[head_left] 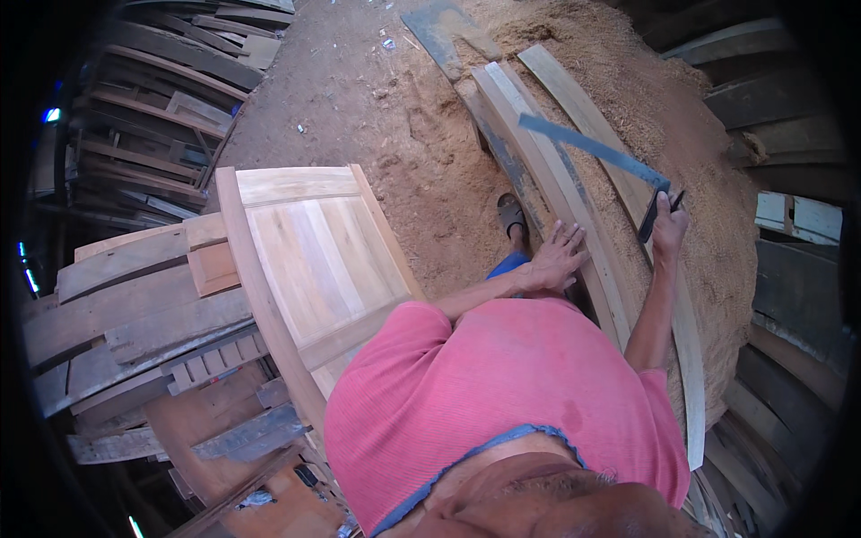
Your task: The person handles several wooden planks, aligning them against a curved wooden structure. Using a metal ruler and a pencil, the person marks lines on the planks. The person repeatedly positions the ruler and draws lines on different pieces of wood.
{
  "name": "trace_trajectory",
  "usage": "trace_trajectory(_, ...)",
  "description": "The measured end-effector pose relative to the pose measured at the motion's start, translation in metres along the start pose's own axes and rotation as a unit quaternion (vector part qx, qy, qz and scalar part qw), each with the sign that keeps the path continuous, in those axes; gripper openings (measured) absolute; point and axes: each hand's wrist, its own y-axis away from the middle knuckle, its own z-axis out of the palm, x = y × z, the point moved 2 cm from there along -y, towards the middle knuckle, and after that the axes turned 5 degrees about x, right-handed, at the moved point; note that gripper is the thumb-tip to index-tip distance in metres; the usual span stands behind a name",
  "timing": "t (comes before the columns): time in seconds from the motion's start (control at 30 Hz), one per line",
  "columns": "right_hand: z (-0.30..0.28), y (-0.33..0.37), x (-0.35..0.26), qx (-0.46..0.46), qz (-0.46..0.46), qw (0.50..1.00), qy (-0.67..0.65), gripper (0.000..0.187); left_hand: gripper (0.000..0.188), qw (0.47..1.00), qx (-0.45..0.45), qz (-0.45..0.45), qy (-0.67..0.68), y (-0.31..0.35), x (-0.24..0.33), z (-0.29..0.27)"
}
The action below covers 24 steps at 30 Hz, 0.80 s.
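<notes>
Gripping saw (pixel 596 148) handle, right hand (pixel 668 226) fingers closed; blade points up-left. Left hand (pixel 558 258) fingers spread, flat on plank (pixel 574 224).

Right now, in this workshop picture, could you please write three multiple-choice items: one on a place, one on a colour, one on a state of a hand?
1. Where does the left hand rest?
A. on the curved wooden planks
B. on the panelled door
C. on the sawdust heap

2. What colour is the person's shirt?
A. green
B. pink
C. white

3. How is the right hand?
A. open and empty
B. flat on the ground
C. closed around the handle of a long blade

Key: 1 A, the fingers spread on the planks; 2 B, the cloth is pink; 3 C, the fist grips the dark handle.
</notes>
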Motion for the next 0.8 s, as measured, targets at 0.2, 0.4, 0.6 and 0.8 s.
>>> trace_trajectory(0.2, 0.159, -0.089, -0.007, -0.09, 0.047, 0.983, 0.151, 0.029, 0.072, 0.997, 0.036, -0.066, 0.018, -0.04, -0.097, -0.08)
trace_trajectory(0.4, 0.277, -0.147, -0.021, -0.275, 0.009, 0.939, 0.208, 0.031, 0.075, 0.951, 0.25, -0.128, 0.131, -0.082, -0.183, -0.157)
trace_trajectory(0.6, 0.347, -0.183, -0.015, -0.362, 0.036, 0.913, 0.183, 0.032, 0.097, 0.927, 0.329, -0.152, 0.099, -0.126, -0.234, -0.187)
trace_trajectory(0.8, 0.376, -0.188, -0.006, -0.388, 0.04, 0.907, 0.162, 0.029, 0.111, 0.926, 0.304, -0.212, 0.069, -0.145, -0.272, -0.176)
